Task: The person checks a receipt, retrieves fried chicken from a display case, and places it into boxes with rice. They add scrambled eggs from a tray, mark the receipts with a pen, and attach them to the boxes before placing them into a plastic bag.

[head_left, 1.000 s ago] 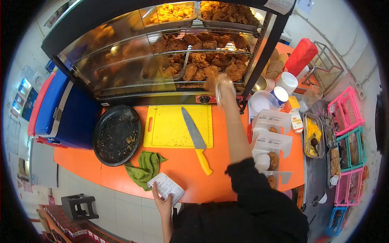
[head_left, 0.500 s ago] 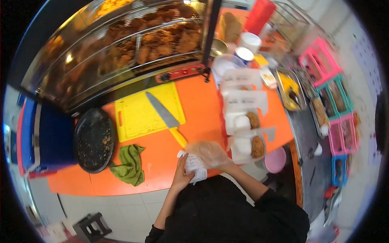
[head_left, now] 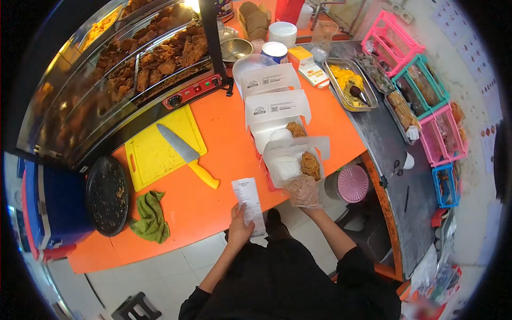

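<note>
My left hand [head_left: 241,226] is closed on a long white paper receipt [head_left: 248,205], holding it upright at the table's front edge. My right hand [head_left: 302,193] wears a clear plastic glove and is at the near edge of the front white food box [head_left: 288,166]. The wrinkled glove hides how its fingers are set. In that open box lie a piece of fried chicken [head_left: 310,166] and a white wrapped-looking mound [head_left: 288,168]. Behind it stands a second open box [head_left: 277,109] with similar contents, and another raised lid [head_left: 270,79] further back.
On the orange table [head_left: 224,128] are a yellow cutting board [head_left: 160,160], a knife [head_left: 184,149], a green cloth [head_left: 151,216] and a black round tray [head_left: 108,197]. A heated display case [head_left: 176,96] stands at back left. A steel tray [head_left: 349,80] holds yellow food at right.
My right hand has moved right, from beside the receipt to the front box. The receipt now stands more upright and fully visible in my left hand. The whole view has shifted.
</note>
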Motion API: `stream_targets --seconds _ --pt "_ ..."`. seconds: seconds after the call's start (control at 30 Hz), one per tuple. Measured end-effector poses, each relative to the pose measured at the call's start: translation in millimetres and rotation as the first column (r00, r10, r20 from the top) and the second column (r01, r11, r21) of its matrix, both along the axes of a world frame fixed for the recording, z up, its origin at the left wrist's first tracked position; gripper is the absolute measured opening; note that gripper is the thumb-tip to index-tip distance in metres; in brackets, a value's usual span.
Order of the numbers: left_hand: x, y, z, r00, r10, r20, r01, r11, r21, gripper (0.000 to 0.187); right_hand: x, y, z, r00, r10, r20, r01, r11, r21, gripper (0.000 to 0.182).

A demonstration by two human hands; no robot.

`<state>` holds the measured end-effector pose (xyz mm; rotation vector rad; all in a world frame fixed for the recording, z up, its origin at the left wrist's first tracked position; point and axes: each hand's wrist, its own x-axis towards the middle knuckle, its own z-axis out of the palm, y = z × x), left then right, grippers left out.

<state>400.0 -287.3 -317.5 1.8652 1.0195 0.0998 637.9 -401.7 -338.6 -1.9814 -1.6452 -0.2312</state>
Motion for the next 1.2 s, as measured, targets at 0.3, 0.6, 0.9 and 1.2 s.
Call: stream_targets --seconds 0.3,0.6,0.9,1.2 --pt "65.0 -26.0 -3.5 0.972 -0.217 0.091 0.199 0.965 0.171 0.058 -21.2 28.0 40.9 1.0 0.002 -0.009 -0.005 0.945 -0.328 0.018" --pt "10.1 377.6 157.8 0.867 0.218 0.449 -0.498 0.312 0.809 0.063 -14.7 6.5 94.0 0.969 -0.075 -0.235 0.094 0.993 0.07 0.018" --pt "49.5 422.9 205.8 0.732 0.476 0.487 -0.597 0.103 0.796 0.072 -49.5 -2.4 58.0 0.862 -0.435 -0.26 0.472 0.876 0.102 0.01" --pt "40.6 442.9 203.6 0.685 0.567 0.458 -0.505 -0.083 0.859 0.06 -30.5 19.8 99.6 0.905 -0.423 -0.053 0.423 0.906 -0.015 0.019"
